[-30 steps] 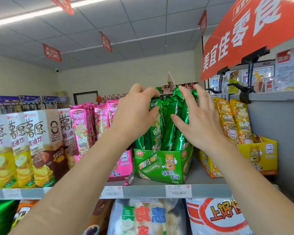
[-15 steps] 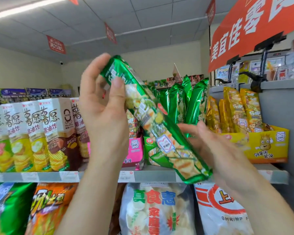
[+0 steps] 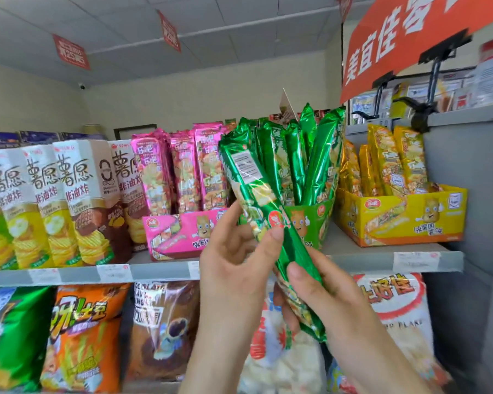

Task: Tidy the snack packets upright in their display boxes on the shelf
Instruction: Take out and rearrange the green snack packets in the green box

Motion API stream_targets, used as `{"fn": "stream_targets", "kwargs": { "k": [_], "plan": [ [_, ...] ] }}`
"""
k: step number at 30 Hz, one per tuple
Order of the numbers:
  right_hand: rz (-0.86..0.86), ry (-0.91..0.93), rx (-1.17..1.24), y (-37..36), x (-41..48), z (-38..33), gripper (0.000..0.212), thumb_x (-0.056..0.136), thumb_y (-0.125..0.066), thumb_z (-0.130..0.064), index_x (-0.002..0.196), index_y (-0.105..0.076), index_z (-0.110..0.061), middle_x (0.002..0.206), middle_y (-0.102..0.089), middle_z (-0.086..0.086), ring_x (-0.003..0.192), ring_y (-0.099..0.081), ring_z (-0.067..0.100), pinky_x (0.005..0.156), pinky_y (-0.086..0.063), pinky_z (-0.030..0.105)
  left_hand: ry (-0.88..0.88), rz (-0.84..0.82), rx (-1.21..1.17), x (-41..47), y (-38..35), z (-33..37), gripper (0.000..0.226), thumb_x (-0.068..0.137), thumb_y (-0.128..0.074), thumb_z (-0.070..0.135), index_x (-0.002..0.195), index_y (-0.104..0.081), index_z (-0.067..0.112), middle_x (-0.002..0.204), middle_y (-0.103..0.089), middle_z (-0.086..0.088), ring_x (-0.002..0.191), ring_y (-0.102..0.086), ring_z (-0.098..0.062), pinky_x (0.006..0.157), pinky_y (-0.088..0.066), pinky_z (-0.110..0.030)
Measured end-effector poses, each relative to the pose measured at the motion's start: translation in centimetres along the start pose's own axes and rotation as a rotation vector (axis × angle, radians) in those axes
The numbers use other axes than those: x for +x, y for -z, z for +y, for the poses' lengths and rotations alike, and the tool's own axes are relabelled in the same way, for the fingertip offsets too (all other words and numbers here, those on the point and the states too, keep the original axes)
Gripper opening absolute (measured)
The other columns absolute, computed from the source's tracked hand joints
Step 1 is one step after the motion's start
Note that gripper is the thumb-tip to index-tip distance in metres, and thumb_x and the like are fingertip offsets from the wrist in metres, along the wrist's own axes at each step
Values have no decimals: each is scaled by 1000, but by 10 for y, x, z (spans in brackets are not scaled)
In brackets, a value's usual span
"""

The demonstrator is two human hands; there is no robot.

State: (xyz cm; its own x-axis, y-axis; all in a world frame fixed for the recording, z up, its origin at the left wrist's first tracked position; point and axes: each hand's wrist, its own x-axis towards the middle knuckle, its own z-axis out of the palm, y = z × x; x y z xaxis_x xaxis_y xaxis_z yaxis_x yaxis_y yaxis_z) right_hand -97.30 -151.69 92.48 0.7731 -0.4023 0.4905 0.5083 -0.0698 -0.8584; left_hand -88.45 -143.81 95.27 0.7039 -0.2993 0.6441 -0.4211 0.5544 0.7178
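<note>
**Green snack stick out of its box, both hands on it**

Holding one long green packet (image 3: 251, 191) in front of the shelf (image 3: 367, 258), tilted, top end leaning up and left past the fingertips, bottom end down beyond the right palm. Gripping it mid-length with the left hand (image 3: 234, 260), thumb pressed on the front, fingers wrapped behind. Pinching the lower part with the right hand (image 3: 333, 302), thumb on top, other fingers curled underneath. Not yet back in the green display box (image 3: 313, 220) just beyond the knuckles, stuffed with matching packets fanning out instead of standing straight.

Handling guess: looks very light, crinkly foil, slick enough to slip through a lazy pinch, probably brittle crisps inside, so no squeezing. Better to take it by the sides near the middle and steer the bottom end in first.

Writing: can't read the white barcode sticker (image 3: 245, 166) up near the top end. Can make out 乐吧 on the pink packets (image 3: 182, 172) left of the left fingers, 薯愿 and 非油炸 on the cartons (image 3: 71, 194) further left, 美宜佳 on the red sign (image 3: 382, 52) overhead, 上好佳 on the bag (image 3: 396, 297) beside the right wrist.
</note>
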Motion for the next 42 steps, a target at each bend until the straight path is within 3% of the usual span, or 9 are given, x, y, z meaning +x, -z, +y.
{"fn": "stream_targets", "kwargs": {
  "k": [3,7,11,14,19,22,32,37,42],
  "plan": [
    [-34,-94,141,-2,-7,0,44,84,-61,-51,112,-69,-18,85,-67,13,65,-60,21,62,-47,31,110,29,-104,-1,6,-1,52,60,-87,34,106,-63,30,93,-76,2,80,-69,-9,61,-53,-19],
    [-89,-144,267,0,-13,-1,42,86,-57,-42,113,-68,-10,85,-66,20,55,-55,27,49,-45,31,196,-15,-193,-8,13,-4,61,72,-79,35,125,-61,13,91,-71,-6,63,-58,-15,44,-43,-22],
    [-31,-107,79,-6,-17,2,34,79,-65,-55,104,-72,-34,78,-67,4,56,-55,17,45,-41,25,223,-96,-311,-14,20,-8,31,78,-72,23,107,-71,12,90,-72,-10,70,-65,-18,57,-54,-27],
    [55,-34,-120,-6,-18,9,22,75,-62,-56,96,-66,-61,86,-72,-22,75,-66,-4,62,-50,10,272,-64,-354,-14,23,-10,16,77,-69,17,91,-78,19,89,-74,-7,75,-69,-14,63,-55,-25],
    [52,141,-406,-11,-23,20,36,82,-61,-52,118,-53,-53,101,-70,-17,82,-69,5,70,-53,18,239,-29,-192,-16,23,-11,32,70,-75,46,89,-72,20,85,-68,-8,80,-64,-21,72,-54,-38],
    [78,202,-560,-13,-26,22,44,81,-65,-49,121,-48,-51,100,-68,-21,74,-68,-2,64,-49,11,192,18,-196,-17,22,-12,24,74,-78,32,93,-71,19,83,-70,-7,77,-63,-21,70,-54,-36],
    [-109,-86,10,5,-28,13,30,82,-65,-43,108,-70,-28,89,-64,27,67,-63,21,57,-49,30,257,-117,-455,-15,15,0,51,75,-67,29,118,-56,4,89,-66,-19,70,-64,-27,47,-51,-32],
    [74,149,-287,4,-34,19,32,87,-63,-35,119,-64,-42,86,-69,-13,76,-65,2,65,-47,12,239,-131,-481,-16,7,-7,38,82,-64,29,116,-62,13,97,-68,-4,86,-64,-16,73,-55,-29],
    [286,433,-824,5,-36,26,51,88,-62,-35,138,-53,-28,110,-53,-14,102,-58,5,79,-43,7,206,-50,-344,-17,1,-10,37,72,-73,34,102,-65,15,89,-69,-2,84,-64,-17,76,-56,-32]
  ]
}}
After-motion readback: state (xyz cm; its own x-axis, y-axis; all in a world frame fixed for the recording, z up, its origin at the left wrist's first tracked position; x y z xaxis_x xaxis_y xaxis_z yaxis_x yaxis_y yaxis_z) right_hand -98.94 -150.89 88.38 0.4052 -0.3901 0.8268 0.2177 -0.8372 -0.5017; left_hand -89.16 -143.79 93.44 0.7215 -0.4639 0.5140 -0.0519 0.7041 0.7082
